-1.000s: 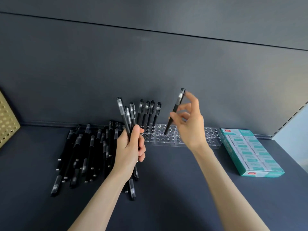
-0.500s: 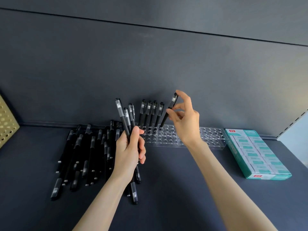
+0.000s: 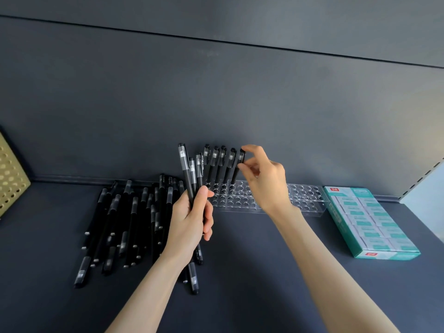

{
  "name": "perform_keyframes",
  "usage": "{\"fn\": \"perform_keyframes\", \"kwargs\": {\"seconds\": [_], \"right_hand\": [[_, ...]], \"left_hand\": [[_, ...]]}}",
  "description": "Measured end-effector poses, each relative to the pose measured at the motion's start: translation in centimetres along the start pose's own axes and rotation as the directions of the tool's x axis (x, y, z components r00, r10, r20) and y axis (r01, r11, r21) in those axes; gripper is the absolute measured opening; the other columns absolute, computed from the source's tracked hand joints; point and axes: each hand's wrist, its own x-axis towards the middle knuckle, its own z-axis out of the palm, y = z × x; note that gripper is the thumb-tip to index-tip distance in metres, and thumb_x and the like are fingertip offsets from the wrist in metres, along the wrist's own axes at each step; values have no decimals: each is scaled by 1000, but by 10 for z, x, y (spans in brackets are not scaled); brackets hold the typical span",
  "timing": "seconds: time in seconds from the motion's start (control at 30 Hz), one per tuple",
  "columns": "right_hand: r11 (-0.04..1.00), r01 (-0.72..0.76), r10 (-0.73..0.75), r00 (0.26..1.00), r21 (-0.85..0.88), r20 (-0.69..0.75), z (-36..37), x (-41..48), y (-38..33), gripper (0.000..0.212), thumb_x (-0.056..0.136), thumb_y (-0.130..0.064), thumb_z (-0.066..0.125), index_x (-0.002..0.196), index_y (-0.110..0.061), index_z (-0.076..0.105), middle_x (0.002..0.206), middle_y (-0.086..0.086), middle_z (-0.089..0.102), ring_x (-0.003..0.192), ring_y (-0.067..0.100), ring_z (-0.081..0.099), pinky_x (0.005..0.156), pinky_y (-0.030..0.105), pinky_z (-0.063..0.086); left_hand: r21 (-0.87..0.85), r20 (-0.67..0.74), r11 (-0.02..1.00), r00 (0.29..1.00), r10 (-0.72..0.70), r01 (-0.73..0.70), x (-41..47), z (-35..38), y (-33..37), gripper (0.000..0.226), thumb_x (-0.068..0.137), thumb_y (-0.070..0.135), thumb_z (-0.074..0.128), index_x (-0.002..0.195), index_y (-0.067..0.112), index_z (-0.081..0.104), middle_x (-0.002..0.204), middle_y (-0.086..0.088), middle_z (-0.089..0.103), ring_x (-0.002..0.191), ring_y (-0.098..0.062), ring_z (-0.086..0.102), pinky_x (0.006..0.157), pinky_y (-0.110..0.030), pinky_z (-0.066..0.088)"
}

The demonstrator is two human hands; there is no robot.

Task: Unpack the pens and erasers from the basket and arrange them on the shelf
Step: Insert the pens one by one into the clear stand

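My left hand (image 3: 192, 219) grips a bundle of three black pens (image 3: 186, 169) upright over the dark shelf (image 3: 264, 272). My right hand (image 3: 264, 179) pinches the cap end of one black pen (image 3: 239, 164), which stands in a hole of the clear plastic pen rack (image 3: 302, 200) at the back of the shelf. Several more pens (image 3: 217, 164) stand in the rack just left of it. A pile of loose black pens (image 3: 129, 224) lies on the shelf to the left. A teal box of erasers (image 3: 370, 222) sits at the right.
A tan perforated panel (image 3: 10, 174) stands at the far left edge. The dark back wall (image 3: 216, 92) rises right behind the rack. A slotted shelf upright (image 3: 422, 176) bounds the right side.
My right hand has carried its pen left and down from above the rack into a hole beside the standing pens. My left hand has kept its bundle almost still.
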Motion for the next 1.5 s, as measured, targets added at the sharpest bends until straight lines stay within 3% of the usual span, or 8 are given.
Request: {"fn": "perform_keyframes", "kwargs": {"seconds": [0.13, 0.23, 0.33, 0.53, 0.67, 1.0, 1.13, 1.5], "right_hand": [[995, -83, 86, 994, 51, -66, -7, -11, -9, 28, 89, -15, 63, 116, -21, 57, 83, -8, 62, 63, 9, 55, 69, 31, 52], [904, -205, 217, 976, 376, 10, -14, -22, -24, 17, 86, -24, 67, 101, -27, 60, 76, -13, 64, 69, 2, 58, 66, 13, 45], [769, -316, 239, 948, 556, 209, -19, -27, -34, 26, 79, -21, 74, 102, -24, 63, 77, -8, 69, 71, 8, 64, 67, 18, 50], [669, -348, 290, 936, 657, 200, -28, -29, -31, 23, 84, -3, 67, 102, -15, 60, 77, 0, 70, 70, 19, 66, 77, 35, 56], [653, -362, 278, 932, 665, 234, -31, -30, -31, 29, 84, -2, 66, 106, -19, 58, 78, 4, 72, 70, 24, 70, 70, 30, 57], [911, -156, 268, 928, 383, -259, -36, 9, -13, 37, 86, -7, 65, 102, -37, 52, 83, -7, 65, 71, 13, 65, 78, 33, 54], [930, -115, 218, 938, 350, -271, -26, 12, -4, 33, 86, -7, 65, 109, -28, 54, 84, -10, 64, 70, 2, 63, 72, 13, 48], [974, -71, 112, 977, 214, -183, -6, -1, 3, 29, 85, -3, 66, 113, -11, 64, 85, -3, 62, 74, 5, 60, 72, 5, 44]], "left_hand": [[17, 71, 1000, 997, -15, 14, -3, 1, 1, 24, 95, 34, 51, 90, 13, 61, 58, 1, 48, 40, -13, 36, 37, -24, 33], [48, 169, 998, 985, -35, 27, -5, 3, 1, 30, 93, 34, 54, 94, 5, 59, 58, -3, 47, 39, -13, 34, 36, -24, 30], [70, 252, 996, 965, -79, 63, -7, 7, 0, 34, 94, 29, 55, 99, -4, 56, 55, 0, 50, 37, -12, 34, 35, -22, 28], [27, 346, 996, 933, -94, 90, -10, 8, 2, 30, 87, 39, 56, 97, 12, 66, 60, -4, 54, 37, -12, 37, 36, -20, 29], [60, 332, 995, 938, -99, 84, -10, 8, 2, 38, 84, 43, 54, 98, 10, 64, 64, -5, 62, 38, -15, 44, 35, -20, 31], [6, 100, 998, 993, -64, 64, -4, 1, 1, 27, 96, 39, 46, 88, 22, 65, 57, 2, 42, 38, -6, 28, 35, -19, 21], [-11, 122, 998, 991, -56, 58, -5, 1, 1, 27, 89, 47, 47, 87, 27, 66, 57, 4, 41, 39, -6, 28, 36, -19, 22], [27, 178, 999, 984, -31, 27, -7, 2, 1, 22, 94, 38, 49, 90, 25, 65, 61, 2, 44, 47, -12, 29, 42, -29, 21]]}}
